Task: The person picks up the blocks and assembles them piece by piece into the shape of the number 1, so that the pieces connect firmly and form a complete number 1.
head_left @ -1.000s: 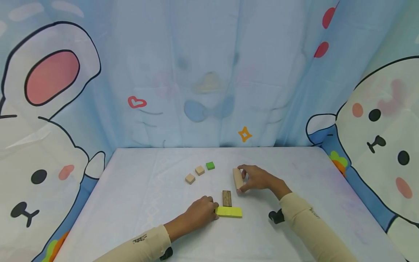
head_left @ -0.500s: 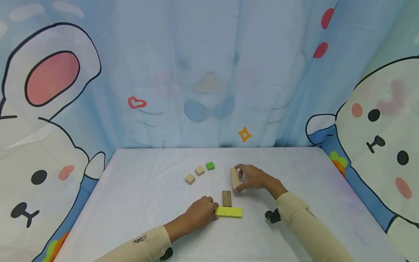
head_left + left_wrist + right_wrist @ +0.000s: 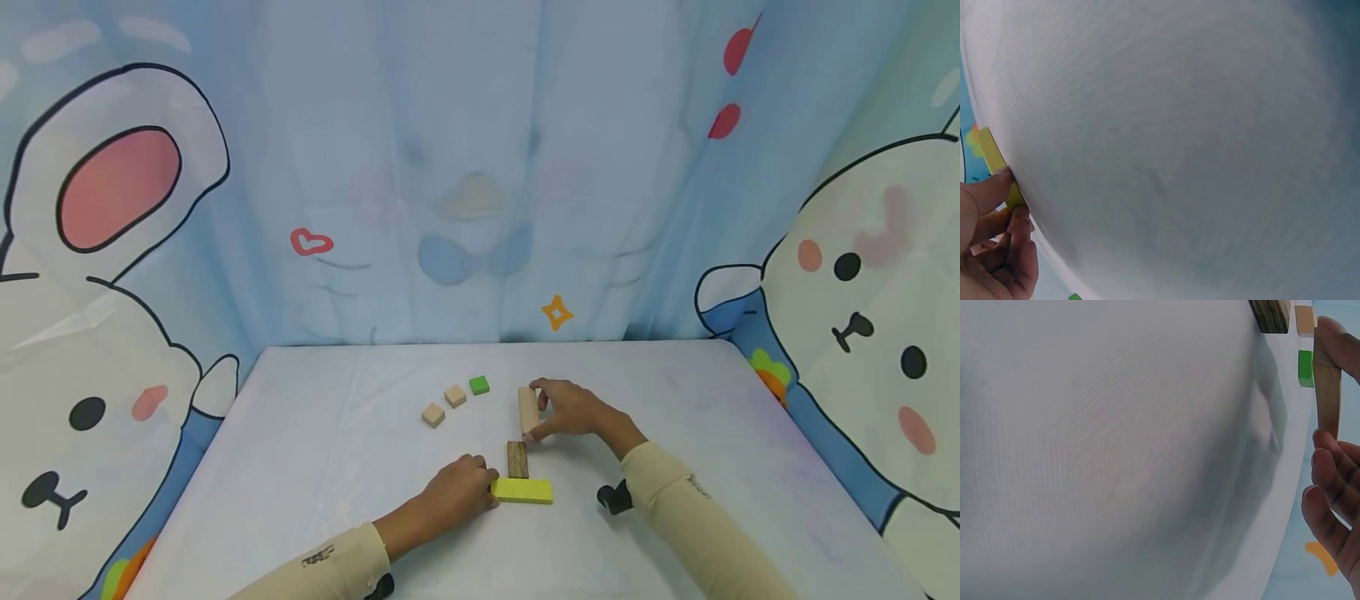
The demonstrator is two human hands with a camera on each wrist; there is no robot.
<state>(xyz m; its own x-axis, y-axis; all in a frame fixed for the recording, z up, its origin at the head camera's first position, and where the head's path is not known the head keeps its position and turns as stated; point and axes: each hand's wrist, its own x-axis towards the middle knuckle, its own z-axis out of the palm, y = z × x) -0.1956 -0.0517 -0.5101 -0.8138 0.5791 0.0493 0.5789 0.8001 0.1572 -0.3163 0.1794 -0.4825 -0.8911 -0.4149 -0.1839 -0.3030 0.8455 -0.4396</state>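
Note:
My left hand [image 3: 459,490] pinches the left end of a yellow block [image 3: 525,492] lying crosswise on the table; in the left wrist view the thumb and fingers grip that yellow block [image 3: 992,152]. A dark brown wooden block [image 3: 517,460] sits behind its middle, lengthwise. My right hand [image 3: 573,410] holds a long light wooden block [image 3: 528,410] by its two ends, thumb at the near end, just behind the brown block. Whether the two touch is unclear. In the right wrist view the light wooden block [image 3: 1329,387] is between thumb and fingertips.
Two small natural wood cubes [image 3: 432,415] and a green cube [image 3: 478,385] lie in a slanting row at the back, left of the right hand. A white cloth covers the table [image 3: 322,433]. Behind it hangs a light blue curtain [image 3: 337,150] printed with cartoon animals.
My right hand has brought the light wooden block leftward, from right of the brown block to nearly in line behind it. The left hand and the yellow block stay in place.

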